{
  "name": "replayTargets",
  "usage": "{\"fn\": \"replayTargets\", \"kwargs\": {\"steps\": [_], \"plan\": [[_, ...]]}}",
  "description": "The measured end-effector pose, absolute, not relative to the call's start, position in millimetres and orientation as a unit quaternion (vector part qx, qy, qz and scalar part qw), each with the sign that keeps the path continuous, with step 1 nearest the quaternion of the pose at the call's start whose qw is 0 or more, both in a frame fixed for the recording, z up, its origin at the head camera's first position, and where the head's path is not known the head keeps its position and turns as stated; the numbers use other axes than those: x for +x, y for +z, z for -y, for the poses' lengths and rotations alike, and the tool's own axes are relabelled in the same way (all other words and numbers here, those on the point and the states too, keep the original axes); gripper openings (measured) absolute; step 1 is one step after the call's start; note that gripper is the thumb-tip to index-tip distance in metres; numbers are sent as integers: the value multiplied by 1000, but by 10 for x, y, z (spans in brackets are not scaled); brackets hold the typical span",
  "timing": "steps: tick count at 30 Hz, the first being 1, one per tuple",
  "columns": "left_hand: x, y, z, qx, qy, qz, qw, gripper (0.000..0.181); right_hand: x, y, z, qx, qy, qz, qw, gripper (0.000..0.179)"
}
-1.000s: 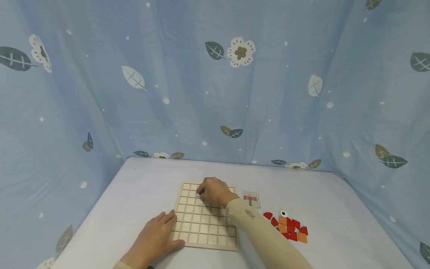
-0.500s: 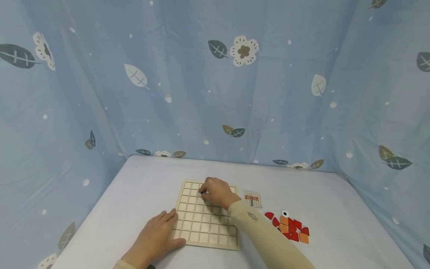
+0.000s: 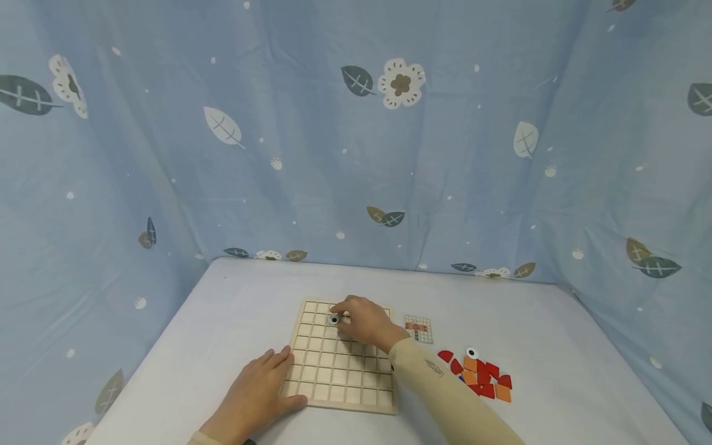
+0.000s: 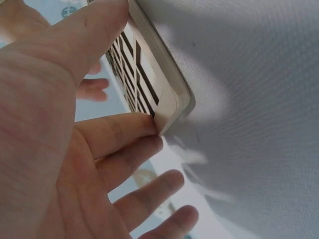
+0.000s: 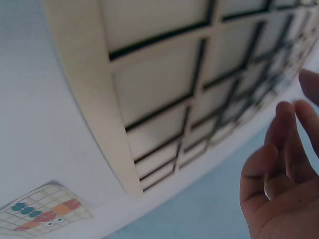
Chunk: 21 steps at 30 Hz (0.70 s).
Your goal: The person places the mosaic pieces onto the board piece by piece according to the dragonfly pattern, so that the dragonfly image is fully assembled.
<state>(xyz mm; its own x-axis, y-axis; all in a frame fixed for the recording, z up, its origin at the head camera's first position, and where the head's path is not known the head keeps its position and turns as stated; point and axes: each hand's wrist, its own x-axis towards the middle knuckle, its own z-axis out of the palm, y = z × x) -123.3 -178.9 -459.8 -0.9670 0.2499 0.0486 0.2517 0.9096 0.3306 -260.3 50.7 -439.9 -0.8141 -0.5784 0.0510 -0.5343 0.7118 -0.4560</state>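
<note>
your right hand (image 3: pixel 363 319), loosely parted and empty, is by the eye tile (image 3: pixel 334 320); your spread left hand (image 3: pixel 258 386) touches the grid board (image 3: pixel 338 376).

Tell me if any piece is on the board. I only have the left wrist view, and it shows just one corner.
Observer: Yes. In the head view a white eye disc with a black centre shows on the far part of the board, by the fingertips of the right hand.
Operator: Copy. Any pattern to go by?
Observer: A gridded card lies flat just right of the board; the right wrist view shows a figure with two eyes printed on it.
Operator: Loose parts?
Observer: Red and orange pieces lie in a cluster right of the board, with a second eye disc at its far edge.
</note>
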Motion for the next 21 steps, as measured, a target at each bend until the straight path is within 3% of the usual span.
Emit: {"fn": "replayTargets", "kwargs": {"steps": [4,14,21], "plan": [[-1237,-4599,1788,-129,-171,977,-1,88,-2533,-4313,-667,-300,-279,-911,29,35],[-1244,-4625,1817,-135,-175,975,4,89,-2195,-4138,-1223,-269,-260,-922,-95,33],[-1257,-4636,1807,-134,-182,974,-4,90,-2043,-4155,-1681,-245,-232,-935,-109,31]]}}
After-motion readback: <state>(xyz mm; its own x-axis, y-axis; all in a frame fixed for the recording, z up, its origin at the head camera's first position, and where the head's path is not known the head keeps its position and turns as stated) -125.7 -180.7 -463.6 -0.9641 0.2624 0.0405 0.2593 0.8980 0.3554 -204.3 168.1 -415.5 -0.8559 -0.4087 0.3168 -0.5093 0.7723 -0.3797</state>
